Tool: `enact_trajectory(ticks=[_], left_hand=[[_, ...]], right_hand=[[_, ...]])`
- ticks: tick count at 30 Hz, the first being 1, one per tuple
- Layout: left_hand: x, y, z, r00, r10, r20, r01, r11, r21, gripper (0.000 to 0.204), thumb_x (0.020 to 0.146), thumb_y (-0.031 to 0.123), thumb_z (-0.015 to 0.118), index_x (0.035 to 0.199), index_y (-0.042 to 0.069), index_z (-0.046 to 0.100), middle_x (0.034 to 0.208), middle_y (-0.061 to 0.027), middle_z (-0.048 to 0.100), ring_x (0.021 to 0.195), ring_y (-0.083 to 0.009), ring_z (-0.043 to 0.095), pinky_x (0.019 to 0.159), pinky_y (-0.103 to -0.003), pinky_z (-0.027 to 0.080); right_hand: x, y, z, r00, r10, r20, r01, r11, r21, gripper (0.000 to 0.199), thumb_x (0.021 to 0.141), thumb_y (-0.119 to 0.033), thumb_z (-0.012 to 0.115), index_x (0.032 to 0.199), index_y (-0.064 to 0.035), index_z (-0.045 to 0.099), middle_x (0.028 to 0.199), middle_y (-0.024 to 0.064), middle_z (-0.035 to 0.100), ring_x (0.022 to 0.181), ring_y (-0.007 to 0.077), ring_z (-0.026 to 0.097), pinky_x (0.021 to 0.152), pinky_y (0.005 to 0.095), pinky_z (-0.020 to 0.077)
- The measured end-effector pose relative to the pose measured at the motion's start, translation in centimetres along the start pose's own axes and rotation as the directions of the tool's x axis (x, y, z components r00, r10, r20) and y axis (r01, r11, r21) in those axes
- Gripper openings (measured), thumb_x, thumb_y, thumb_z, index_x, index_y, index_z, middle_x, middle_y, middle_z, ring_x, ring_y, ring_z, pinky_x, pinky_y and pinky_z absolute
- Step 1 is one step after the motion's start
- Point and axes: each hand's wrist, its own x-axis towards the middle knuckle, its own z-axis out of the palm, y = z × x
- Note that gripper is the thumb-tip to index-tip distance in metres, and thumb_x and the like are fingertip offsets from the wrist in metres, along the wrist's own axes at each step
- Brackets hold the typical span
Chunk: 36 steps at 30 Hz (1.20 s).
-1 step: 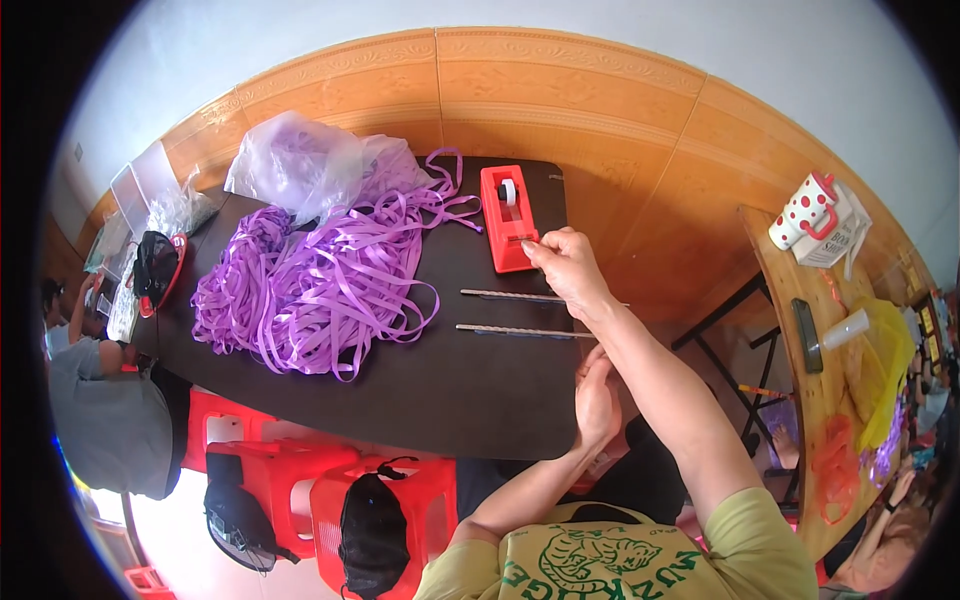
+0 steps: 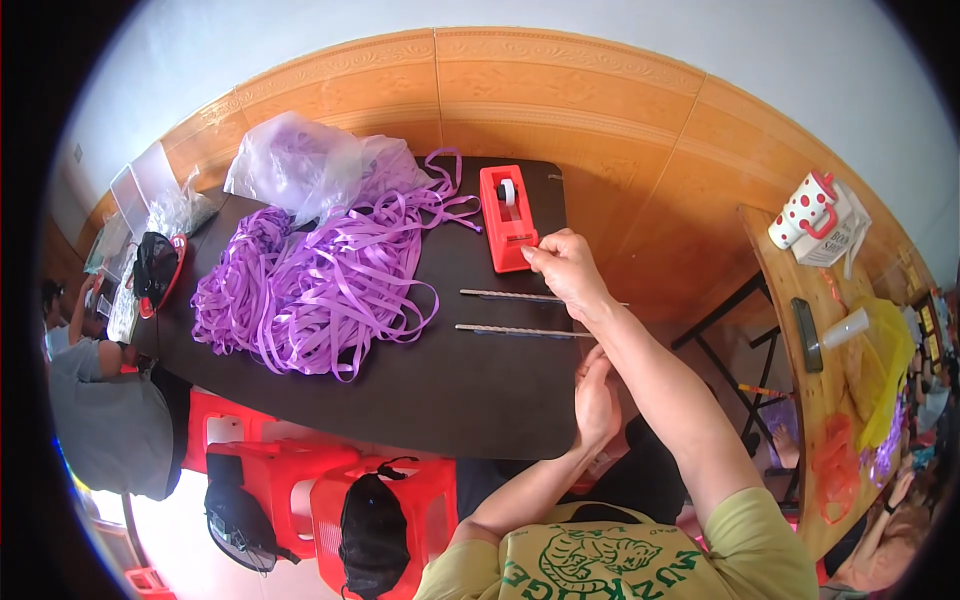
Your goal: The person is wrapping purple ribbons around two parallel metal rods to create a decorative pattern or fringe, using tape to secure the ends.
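Note:
My right hand (image 2: 568,265) is closed in a pinch at the front end of a red tape dispenser (image 2: 513,258). A white tape roll (image 2: 507,192) sits in the dispenser; the tape's end at the fingertips is too fine to see clearly. Just below, two thin, spiral-patterned metallic rods (image 2: 515,295) (image 2: 520,330) lie parallel on the dark table (image 2: 450,400) and reach past its right edge. Beyond that edge my left hand (image 2: 597,405) is held low, fingers curled together beneath my right forearm. What it grips, if anything, is hidden.
A heap of purple ribbon (image 2: 340,275) and a translucent bag (image 2: 295,165) cover the table's left side. Red stools (image 2: 425,520) stand along the near edge, with black bags (image 2: 372,530) on them. A wooden table (image 2: 790,280) at right carries a dotted tumbler (image 2: 803,212).

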Motion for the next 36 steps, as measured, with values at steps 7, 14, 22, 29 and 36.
enact_trajectory(ticks=[7,14,22,29,36], left_hand=[[0.4,-1.1,-1.1,0.990,-0.028,-0.137,0.035,0.998,0.052,0.027,0.092,0.011,0.047,0.115,-0.001,0.055,0.106,-0.0078,0.062,0.097,-0.0162,0.055,0.085,-0.031,0.040],[0.7,-0.7,0.0,0.965,0.063,-0.256,-0.023,0.987,0.159,0.026,0.093,0.016,0.049,0.112,0.001,0.056,0.099,-0.0064,0.062,0.090,-0.0146,0.055,0.079,-0.028,0.040],[1.9,-1.3,-0.1,0.964,0.170,-0.207,-0.148,0.982,0.117,0.027,0.093,0.034,0.052,0.088,0.008,0.061,0.087,-0.0025,0.062,0.086,-0.0128,0.055,0.078,-0.029,0.038],[3.1,-1.7,0.0,0.944,0.207,-0.255,-0.184,0.976,0.113,0.029,0.093,0.035,0.052,0.076,0.011,0.055,0.079,-0.0035,0.059,0.080,-0.0160,0.056,0.077,-0.032,0.038],[3.7,-1.8,0.1,0.937,0.248,-0.246,-0.213,0.964,0.160,0.026,0.094,0.033,0.052,0.083,0.011,0.056,0.078,-0.0029,0.059,0.077,-0.0148,0.055,0.076,-0.032,0.039]], right_hand=[[0.1,-0.7,-4.1,0.961,0.092,0.261,-0.106,0.994,0.039,0.027,0.086,-0.023,0.065,0.074,0.0002,0.062,0.082,0.0032,0.055,0.074,0.0101,0.049,0.069,0.0249,0.0381],[-2.8,-3.1,-14.0,0.796,0.075,0.601,-0.040,0.997,-0.071,0.015,0.091,-0.011,0.055,0.087,0.0002,0.064,0.109,0.0081,0.059,0.085,0.0112,0.052,0.078,0.0254,0.0424],[-4.4,-0.5,-14.8,0.695,0.111,0.710,-0.038,0.992,-0.117,0.016,0.087,-0.010,0.055,0.074,-0.0012,0.056,0.105,0.0107,0.056,0.094,0.0165,0.050,0.081,0.0302,0.0414],[-3.7,2.3,-14.8,0.692,0.089,0.717,-0.027,0.995,-0.097,0.014,0.086,-0.011,0.056,0.081,0.0008,0.062,0.090,0.0044,0.055,0.082,0.0121,0.050,0.078,0.0273,0.0413],[-3.9,2.2,-14.7,0.730,0.111,0.675,-0.203,0.977,0.058,0.015,0.086,-0.011,0.057,0.090,0.0013,0.065,0.091,0.0024,0.056,0.082,0.0097,0.050,0.077,0.0262,0.0417]])
